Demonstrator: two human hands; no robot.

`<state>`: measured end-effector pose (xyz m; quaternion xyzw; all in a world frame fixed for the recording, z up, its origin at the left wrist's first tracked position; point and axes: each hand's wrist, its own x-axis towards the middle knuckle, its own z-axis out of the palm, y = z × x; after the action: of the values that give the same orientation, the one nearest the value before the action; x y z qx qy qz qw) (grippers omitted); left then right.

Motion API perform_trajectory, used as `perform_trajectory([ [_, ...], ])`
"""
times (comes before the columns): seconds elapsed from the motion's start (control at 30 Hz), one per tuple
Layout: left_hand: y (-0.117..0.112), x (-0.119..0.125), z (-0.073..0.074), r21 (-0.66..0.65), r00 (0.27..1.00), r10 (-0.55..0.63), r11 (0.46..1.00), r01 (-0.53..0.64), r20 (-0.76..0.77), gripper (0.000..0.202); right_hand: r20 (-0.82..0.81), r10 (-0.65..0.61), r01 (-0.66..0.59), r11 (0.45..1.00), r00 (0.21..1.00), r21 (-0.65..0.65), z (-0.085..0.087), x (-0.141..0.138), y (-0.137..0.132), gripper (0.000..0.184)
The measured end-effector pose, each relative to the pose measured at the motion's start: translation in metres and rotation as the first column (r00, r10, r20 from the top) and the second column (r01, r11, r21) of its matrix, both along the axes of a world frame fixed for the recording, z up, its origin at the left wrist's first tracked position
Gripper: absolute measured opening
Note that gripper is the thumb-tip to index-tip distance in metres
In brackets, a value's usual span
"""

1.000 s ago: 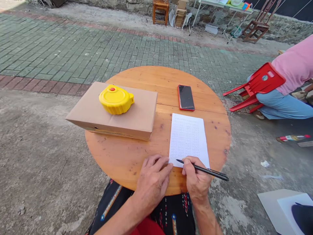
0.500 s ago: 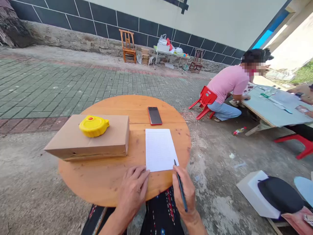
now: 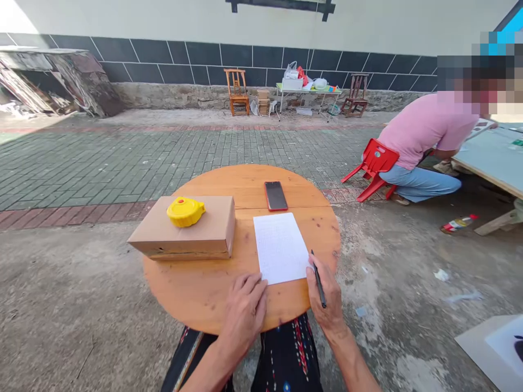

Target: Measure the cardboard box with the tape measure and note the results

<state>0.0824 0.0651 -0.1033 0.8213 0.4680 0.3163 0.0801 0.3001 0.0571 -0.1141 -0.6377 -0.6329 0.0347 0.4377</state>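
Note:
A white sheet of paper (image 3: pixel 281 247) with faint grid lines lies on the round wooden table (image 3: pixel 204 299). My left hand (image 3: pixel 245 305) rests flat at the table's near side, its fingertips at the paper's lower left corner. By the lower right corner, my right hand (image 3: pixel 327 294) grips a black pen (image 3: pixel 318 280), its tip pointing up and away from me. Beyond the paper is a dark-screened phone (image 3: pixel 276 196) with a red edge. To the left sits a closed cardboard box (image 3: pixel 196 234), and a yellow tape measure (image 3: pixel 184 212) with a red button lies on top.
A person in a pink shirt (image 3: pixel 429 128) sits on a red plastic chair (image 3: pixel 378 163) at a light-blue table (image 3: pixel 494 158) on the right. A bottle (image 3: pixel 458 224) lies on the ground near it. Wooden chairs and a cluttered folding table (image 3: pixel 306 90) line the far wall.
The camera view has swung right-to-left across the scene, levelling and shifting objects rightward. The pen now points more away from me and lies lower in my right hand. My left hand stays at the paper's corner.

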Motion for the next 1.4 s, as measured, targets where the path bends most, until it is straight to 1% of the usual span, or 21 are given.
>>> perform_trajectory([
  [0.1, 0.001, 0.003, -0.001, 0.001, 1.0, 0.02, 1.0, -0.02, -0.008, 0.025, 0.062, 0.007, -0.01, 0.999, 0.998, 0.038, 0.003, 0.008, 0.001, 0.03],
  [0.17, 0.002, 0.004, -0.002, -0.002, 1.0, 0.024, 1.0, -0.024, -0.019, 0.023, 0.172, 0.025, -0.037, 0.997, 0.985, 0.07, 0.003, 0.015, 0.003, 0.029],
  [0.23, 0.002, 0.003, -0.002, 0.007, 1.0, 0.017, 1.0, -0.016, -0.026, 0.022, 0.326, 0.054, -0.085, 0.993, 0.944, 0.082, 0.004, 0.022, 0.01, 0.027],
  [0.3, 0.003, 0.002, -0.001, 0.017, 1.0, 0.008, 1.0, -0.007, -0.028, 0.022, 0.48, 0.098, -0.134, 0.99, 0.872, 0.041, 0.009, 0.027, 0.024, 0.028],
  [0.4, 0.003, 0.002, -0.002, 0.042, 1.0, 0.012, 0.999, -0.011, -0.022, 0.023, 0.646, 0.2, -0.183, 0.979, 0.737, -0.095, 0.023, 0.029, 0.056, 0.033],
  [0.5, 0.003, 0.003, -0.003, 0.057, 1.0, 0.018, 0.998, -0.017, -0.017, 0.023, 0.745, 0.303, -0.213, 0.953, 0.594, -0.217, 0.034, 0.025, 0.087, 0.035],
  [0.57, 0.002, 0.003, -0.002, 0.034, 1.0, 0.018, 0.999, -0.017, -0.021, 0.024, 0.78, 0.364, -0.236, 0.93, 0.509, -0.28, 0.035, 0.023, 0.102, 0.037],
  [0.67, 0.002, 0.003, 0.0, -0.006, 1.0, 0.016, 1.0, -0.016, -0.008, 0.025, 0.795, 0.425, -0.288, 0.901, 0.433, -0.325, 0.032, 0.024, 0.114, 0.037],
  [0.73, 0.002, 0.003, 0.001, -0.02, 1.0, 0.014, 1.0, -0.014, 0.008, 0.025, 0.792, 0.441, -0.32, 0.89, 0.422, -0.325, 0.029, 0.03, 0.117, 0.039],
  [0.8, 0.003, 0.003, 0.002, -0.034, 1.0, 0.017, 0.999, -0.016, 0.024, 0.025, 0.773, 0.433, -0.329, 0.894, 0.464, -0.303, 0.029, 0.038, 0.115, 0.047],
  [0.83, 0.003, 0.002, 0.003, -0.042, 0.999, 0.018, 0.999, -0.017, 0.032, 0.025, 0.751, 0.411, -0.316, 0.907, 0.517, -0.278, 0.03, 0.042, 0.11, 0.051],
  [0.87, 0.003, 0.002, 0.003, -0.051, 0.999, 0.018, 0.999, -0.016, 0.044, 0.024, 0.712, 0.367, -0.291, 0.928, 0.599, -0.234, 0.031, 0.044, 0.101, 0.054],
  [0.93, 0.003, 0.001, 0.004, -0.067, 0.997, 0.013, 0.998, -0.008, 0.074, 0.024, 0.55, 0.21, -0.185, 0.978, 0.808, -0.101, 0.031, 0.043, 0.074, 0.052],
  [0.97, 0.003, 0.001, 0.005, -0.075, 0.996, 0.007, 0.997, -0.001, 0.088, 0.024, 0.416, 0.105, -0.108, 0.994, 0.903, -0.017, 0.029, 0.038, 0.055, 0.048],
  [1.0, 0.003, 0.001, 0.006, -0.082, 0.995, 0.003, 0.997, 0.006, 0.102, 0.023, 0.261, 0.008, -0.02, 0.999, 0.965, 0.044, 0.027, 0.03, 0.034, 0.042],
  [1.07, 0.001, 0.001, 0.007, -0.091, 0.991, -0.002, 0.996, 0.015, 0.136, 0.022, 0.02, -0.102, 0.101, 0.993, 0.995, 0.064, 0.017, 0.01, -0.011, 0.032],
  [1.13, -0.004, -0.001, 0.009, -0.093, 0.982, -0.005, 0.995, 0.023, 0.188, 0.023, -0.067, -0.063, 0.068, 0.994, 0.996, 0.088, 0.004, -0.012, -0.051, 0.025],
  [1.2, -0.01, -0.009, 0.01, -0.089, 0.972, -0.006, 0.996, 0.027, 0.235, 0.023, -0.072, -0.012, 0.018, 0.997, 0.997, 0.075, -0.006, -0.026, -0.075, 0.024],
  [1.3, -0.016, -0.037, 0.014, -0.047, 0.956, 0.052, 0.998, -0.04, 0.287, 0.025, -0.072, -0.009, 0.012, 0.999, 0.997, 0.041, -0.009, -0.031, -0.077, 0.022],
  [1.37, -0.013, -0.067, 0.018, 0.015, 0.925, 0.171, 0.982, -0.187, 0.34, 0.026, -0.099, -0.029, 0.029, 1.0, 0.995, 0.007, -0.001, -0.032, -0.062, 0.023],
  [1.4, -0.008, -0.083, 0.02, 0.041, 0.894, 0.248, 0.958, -0.284, 0.374, 0.027, -0.116, -0.023, 0.022, 1.0, 0.993, -0.008, 0.004, -0.035, -0.052, 0.024],
])
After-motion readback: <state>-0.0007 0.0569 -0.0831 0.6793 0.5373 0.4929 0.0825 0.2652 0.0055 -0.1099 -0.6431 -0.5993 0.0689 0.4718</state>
